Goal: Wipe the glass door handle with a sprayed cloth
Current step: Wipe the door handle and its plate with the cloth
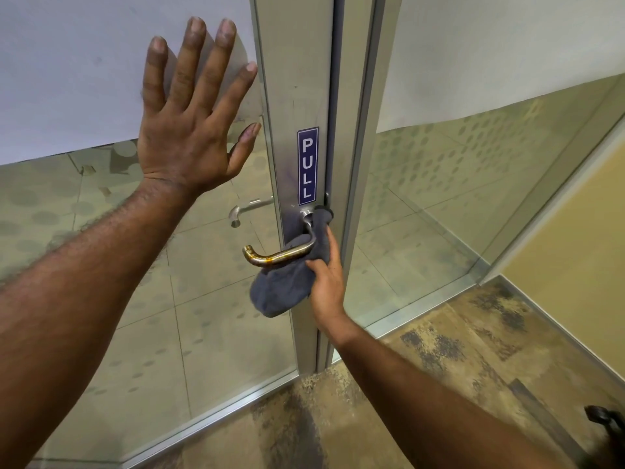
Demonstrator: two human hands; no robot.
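Cloth (287, 286) hiding part of handle (277, 257), right hand (326, 282) gripping

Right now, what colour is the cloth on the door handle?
Grey-blue cloth, clearest in the head view.

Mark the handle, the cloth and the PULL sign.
handle (277, 257): head view, middle of the lever bar.
cloth (280, 292): head view, hanging bunch below the lever.
PULL sign (307, 165): head view, centre of the blue label.
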